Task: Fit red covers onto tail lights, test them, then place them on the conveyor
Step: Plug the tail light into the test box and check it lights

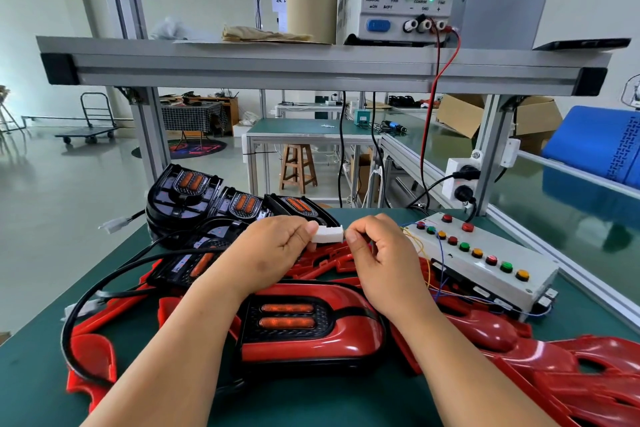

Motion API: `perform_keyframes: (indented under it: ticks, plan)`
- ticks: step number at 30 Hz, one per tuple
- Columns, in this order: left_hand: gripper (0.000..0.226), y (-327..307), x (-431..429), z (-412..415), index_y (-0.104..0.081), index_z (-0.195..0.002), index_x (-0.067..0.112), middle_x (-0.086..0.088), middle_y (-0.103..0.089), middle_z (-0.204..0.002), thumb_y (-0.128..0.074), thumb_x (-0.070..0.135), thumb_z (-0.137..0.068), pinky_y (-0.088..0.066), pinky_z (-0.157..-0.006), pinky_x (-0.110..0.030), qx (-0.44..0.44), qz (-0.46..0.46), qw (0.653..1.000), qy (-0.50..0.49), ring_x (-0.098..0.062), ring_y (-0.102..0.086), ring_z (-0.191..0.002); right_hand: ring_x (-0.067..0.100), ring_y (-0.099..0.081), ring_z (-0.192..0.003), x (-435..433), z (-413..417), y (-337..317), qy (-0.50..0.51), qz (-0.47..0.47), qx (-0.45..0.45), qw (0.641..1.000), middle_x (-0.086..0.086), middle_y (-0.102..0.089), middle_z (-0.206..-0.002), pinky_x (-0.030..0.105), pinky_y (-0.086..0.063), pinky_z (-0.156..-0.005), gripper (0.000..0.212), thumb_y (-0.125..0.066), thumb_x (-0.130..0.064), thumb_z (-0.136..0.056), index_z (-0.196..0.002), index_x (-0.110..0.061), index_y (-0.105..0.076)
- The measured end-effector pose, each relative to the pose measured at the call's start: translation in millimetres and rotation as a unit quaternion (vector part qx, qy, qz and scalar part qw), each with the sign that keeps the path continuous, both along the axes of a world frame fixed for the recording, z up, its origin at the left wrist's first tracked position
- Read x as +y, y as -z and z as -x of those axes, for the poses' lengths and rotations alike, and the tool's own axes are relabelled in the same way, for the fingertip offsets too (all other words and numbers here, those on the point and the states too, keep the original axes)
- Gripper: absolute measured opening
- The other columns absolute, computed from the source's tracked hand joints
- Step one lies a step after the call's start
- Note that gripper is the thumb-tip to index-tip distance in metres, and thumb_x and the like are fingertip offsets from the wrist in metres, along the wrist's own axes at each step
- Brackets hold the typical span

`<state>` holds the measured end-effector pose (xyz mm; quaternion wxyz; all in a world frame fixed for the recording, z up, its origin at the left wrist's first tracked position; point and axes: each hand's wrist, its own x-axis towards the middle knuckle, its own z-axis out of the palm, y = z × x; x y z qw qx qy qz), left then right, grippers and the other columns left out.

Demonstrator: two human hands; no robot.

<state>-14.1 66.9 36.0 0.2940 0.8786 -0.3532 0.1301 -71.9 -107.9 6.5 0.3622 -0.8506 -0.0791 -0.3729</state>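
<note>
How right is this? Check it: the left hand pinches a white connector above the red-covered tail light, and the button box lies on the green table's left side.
One point is wrong: the head view shows the button box on the green table's right side, not left. The left hand does pinch the white connector above the red-covered tail light.

Black tail light (289,317) in glossy red cover (311,354), flat on tabletop (329,402); bare black lights (187,198) stacked behind-left; loose red covers (519,350) around.
</note>
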Motion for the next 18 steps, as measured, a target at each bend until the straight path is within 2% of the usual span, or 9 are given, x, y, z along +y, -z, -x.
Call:
perform_keyframes:
  ticks: [4, 6, 9, 11, 12, 13, 14, 18]
  plan:
    - [0.039, 0.7, 0.1, -0.2, -0.054, -0.067, 0.032, 0.021, -0.055, -0.055, -0.037, 0.038, -0.102, -0.037, -0.057, -0.013, 0.023, -0.001, 1.0, 0.014, 0.004, -0.049, -0.057, 0.011, -0.051, -0.076, 3.2, 0.1, 2.0, -0.01, -0.008, -0.002, 1.0, -0.003, -0.056, -0.08, 0.019, -0.038, -0.069, 0.01, -0.059, -0.014, -0.094, -0.085, -0.014, -0.064]
    - [0.04, 2.2, -1.0, -0.8, -0.052, -0.065, 0.032, 0.012, -0.051, -0.052, -0.037, 0.039, -0.102, -0.035, -0.054, -0.015, 0.019, 0.0, 1.0, 0.011, 0.001, -0.049, -0.056, 0.007, -0.049, -0.074, 5.4, -0.2, 3.5, -0.007, -0.002, -0.001, 1.0, -0.003, -0.055, -0.078, 0.013, -0.035, -0.065, 0.01, -0.06, -0.014, -0.093, -0.083, -0.015, -0.064]
    - [0.039, 3.7, -3.9, -1.9, -0.05, -0.066, 0.032, 0.01, -0.049, -0.059, -0.036, 0.043, -0.101, -0.033, -0.059, -0.023, 0.014, -0.011, 1.0, 0.012, -0.002, -0.047, -0.059, 0.004, -0.05, -0.075, 6.4, -1.3, 6.9, -0.003, -0.012, 0.005, 1.0, -0.006, -0.057, -0.077, 0.009, -0.034, -0.065, 0.01, -0.061, -0.017, -0.093, -0.083, -0.018, -0.063]
    - [0.025, 2.5, -3.4, -3.0, -0.058, -0.084, 0.033, 0.012, -0.056, -0.072, -0.044, 0.05, -0.095, -0.037, -0.063, -0.022, 0.026, -0.004, 0.999, 0.02, 0.0, -0.052, -0.069, -0.002, -0.052, -0.074, 4.3, -2.6, 8.2, 0.007, -0.037, 0.023, 0.999, -0.014, -0.057, -0.077, 0.006, -0.034, -0.065, 0.007, -0.061, -0.023, -0.093, -0.086, -0.023, -0.06]
    - [0.017, 1.7, -1.6, -3.7, -0.059, -0.098, 0.036, 0.015, -0.059, -0.08, -0.052, 0.051, -0.092, -0.039, -0.066, -0.016, 0.031, -0.002, 0.999, 0.02, 0.002, -0.054, -0.076, -0.004, -0.052, -0.074, 2.9, -3.2, 8.6, 0.014, -0.045, 0.035, 0.998, -0.016, -0.057, -0.078, 0.006, -0.035, -0.065, 0.007, -0.061, -0.026, -0.093, -0.087, -0.024, -0.058]
    - [0.022, 1.7, 0.9, -5.2, -0.059, -0.108, 0.038, 0.018, -0.058, -0.086, -0.061, 0.048, -0.089, -0.038, -0.069, -0.008, 0.025, -0.001, 1.0, 0.014, 0.006, -0.054, -0.081, -0.004, -0.052, -0.074, 1.4, -3.7, 8.9, 0.02, -0.047, 0.043, 0.998, -0.017, -0.057, -0.079, 0.006, -0.035, -0.065, 0.007, -0.061, -0.027, -0.093, -0.088, -0.024, -0.058]
    - [0.025, 2.0, 2.9, -6.5, -0.062, -0.11, 0.037, 0.022, -0.058, -0.087, -0.067, 0.044, -0.087, -0.036, -0.07, -0.004, 0.014, 0.002, 1.0, 0.006, 0.01, -0.053, -0.083, -0.003, -0.052, -0.075, 0.0, -4.2, 9.1, 0.021, -0.041, 0.046, 0.998, -0.017, -0.057, -0.081, 0.005, -0.035, -0.066, 0.005, -0.061, -0.026, -0.093, -0.089, -0.023, -0.059]
    - [0.01, 5.4, 4.2, -7.5, -0.072, -0.092, 0.034, 0.024, -0.064, -0.082, -0.074, 0.031, -0.084, -0.039, -0.07, -0.004, 0.004, 0.061, 0.998, -0.002, 0.011, -0.057, -0.086, -0.009, -0.051, -0.083, -1.6, -1.9, 7.4, 0.011, -0.015, 0.033, 0.999, -0.018, -0.056, -0.083, 0.002, -0.034, -0.071, 0.004, -0.063, -0.014, -0.091, -0.092, -0.018, -0.064]
